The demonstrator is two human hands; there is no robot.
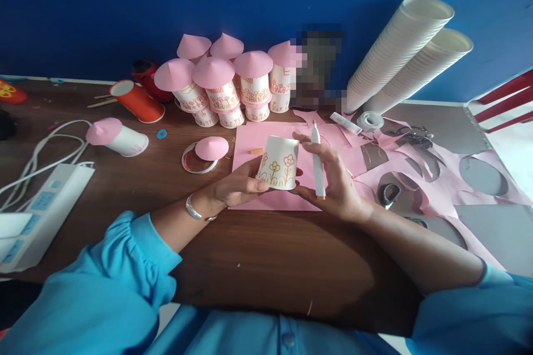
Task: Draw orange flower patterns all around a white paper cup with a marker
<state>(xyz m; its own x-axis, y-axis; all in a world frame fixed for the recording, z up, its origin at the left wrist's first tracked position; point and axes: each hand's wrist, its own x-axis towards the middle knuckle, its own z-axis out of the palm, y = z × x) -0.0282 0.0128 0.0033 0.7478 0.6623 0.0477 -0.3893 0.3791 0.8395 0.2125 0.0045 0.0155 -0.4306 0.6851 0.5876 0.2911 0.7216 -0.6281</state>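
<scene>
My left hand (241,184) grips a white paper cup (278,162) near its rim; the cup is upside down, with orange and yellow flowers drawn around its side. A white marker (318,169) stands nearly upright in my right hand (335,183), its tip pointing up and uncapped. The fingertips of that hand are close to the cup's right side; whether they touch it I cannot tell. Beneath both hands lies a sheet of pink paper (245,199). An orange marker cap (257,151) rests on it, behind the cup.
Several decorated cup towers with pink cone roofs (213,73) stand at the back. Two tall stacks of paper cups (400,50) lean against the blue wall. Scissors (389,195), tape (370,121) and pink cut-offs (441,177) cover the right; a power strip (50,211) lies left.
</scene>
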